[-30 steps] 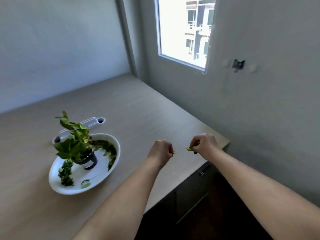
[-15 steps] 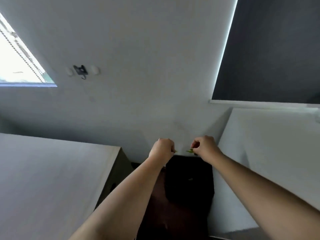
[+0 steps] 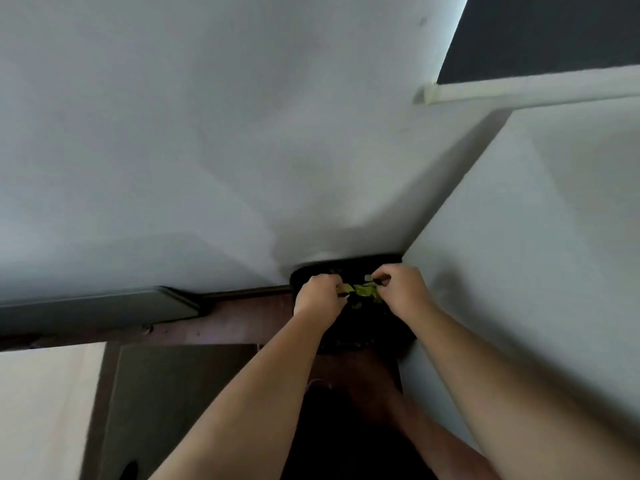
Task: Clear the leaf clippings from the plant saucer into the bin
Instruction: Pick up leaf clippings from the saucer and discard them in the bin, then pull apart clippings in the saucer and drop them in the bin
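Observation:
A black bin (image 3: 367,336) stands on the floor in the corner between two walls. Both of my hands hover over its opening, close together. My left hand (image 3: 318,296) is curled and pinches green leaf clippings (image 3: 364,291) at its fingertips. My right hand (image 3: 401,289) is curled too, with clippings at its fingers. A few green bits show just below, between the hands, inside the bin's mouth. The plant saucer is out of view.
A pale wall rises behind the bin and a white panel (image 3: 519,271) closes the right side. To the left runs the table's edge (image 3: 104,308), with its dark cabinet front (image 3: 173,393) below. The floor (image 3: 225,323) is dark brown.
My view has swung from the table and saucer round to the corner. Both hands, still holding clippings, have come down over the bin's opening and moved closer together.

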A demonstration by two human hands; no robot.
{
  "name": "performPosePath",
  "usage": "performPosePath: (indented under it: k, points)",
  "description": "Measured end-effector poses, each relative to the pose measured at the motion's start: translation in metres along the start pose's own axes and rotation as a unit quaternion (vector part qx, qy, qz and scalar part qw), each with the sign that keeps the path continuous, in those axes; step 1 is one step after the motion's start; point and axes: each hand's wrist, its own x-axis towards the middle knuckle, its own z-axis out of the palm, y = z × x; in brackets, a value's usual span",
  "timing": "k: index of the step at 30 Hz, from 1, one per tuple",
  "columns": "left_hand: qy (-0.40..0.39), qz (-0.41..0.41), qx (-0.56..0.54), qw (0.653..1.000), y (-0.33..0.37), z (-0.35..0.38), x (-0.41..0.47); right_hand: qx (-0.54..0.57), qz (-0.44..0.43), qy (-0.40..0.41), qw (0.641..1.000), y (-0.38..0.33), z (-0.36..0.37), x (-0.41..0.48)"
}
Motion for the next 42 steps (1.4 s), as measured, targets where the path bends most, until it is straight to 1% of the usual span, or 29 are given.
performPosePath:
  k: [3, 7, 9, 11, 13, 14, 16, 19, 21, 25, 29, 30, 32, 35, 38, 42]
  points:
    - [-0.007, 0.008, 0.011, 1.000, -0.008, 0.006, 0.007, 0.002, 0.001, -0.001, 1.000, 0.011, 0.007, 0.006]
    - [-0.021, -0.007, 0.013, 1.000, -0.013, -0.009, -0.007, -0.012, -0.015, -0.019, 1.000, -0.001, -0.003, -0.009]
    - [-0.009, -0.014, 0.026, 1.000, -0.011, -0.026, -0.020, -0.022, -0.024, -0.015, 0.999, -0.018, -0.015, -0.017]
    - [0.011, -0.016, 0.031, 0.999, -0.002, -0.049, -0.036, -0.007, -0.048, -0.012, 0.999, -0.040, -0.033, -0.027]
    - [0.054, -0.012, 0.031, 0.998, 0.009, -0.082, -0.067, -0.007, -0.096, -0.004, 0.995, -0.073, -0.059, -0.047]
    - [0.055, -0.011, 0.037, 0.998, 0.012, -0.087, -0.068, -0.013, -0.101, 0.001, 0.995, -0.078, -0.062, -0.044]
    - [0.085, -0.022, 0.045, 0.995, 0.017, -0.111, -0.090, -0.009, -0.120, 0.010, 0.993, -0.103, -0.077, -0.057]
    - [0.171, -0.045, 0.043, 0.983, 0.017, -0.153, -0.159, -0.004, -0.217, 0.009, 0.976, -0.153, -0.097, -0.104]
    - [0.234, -0.071, 0.041, 0.969, 0.005, -0.174, -0.206, -0.013, -0.288, -0.004, 0.958, -0.190, -0.099, -0.138]
    - [0.318, -0.143, 0.011, 0.937, -0.037, -0.188, -0.307, -0.041, -0.399, -0.044, 0.915, -0.249, -0.066, -0.212]
    - [0.378, -0.250, 0.009, 0.891, -0.091, -0.175, -0.424, -0.081, -0.506, -0.116, 0.851, -0.295, -0.005, -0.304]
    - [0.389, -0.282, 0.003, 0.877, -0.107, -0.167, -0.455, -0.093, -0.532, -0.133, 0.831, -0.304, 0.013, -0.330]
    - [0.397, -0.343, -0.030, 0.851, -0.134, -0.148, -0.517, -0.110, -0.574, -0.167, 0.794, -0.317, 0.048, -0.381]
    - [0.406, -0.414, -0.064, 0.812, -0.169, -0.118, -0.600, -0.114, -0.602, -0.234, 0.754, -0.327, 0.095, -0.452]
    - [0.408, -0.473, -0.087, 0.776, -0.199, -0.080, -0.673, -0.128, -0.629, -0.283, 0.712, -0.328, 0.146, -0.519]
    - [0.382, -0.536, -0.134, 0.740, -0.244, -0.025, -0.750, -0.173, -0.646, -0.341, 0.661, -0.318, 0.210, -0.593]
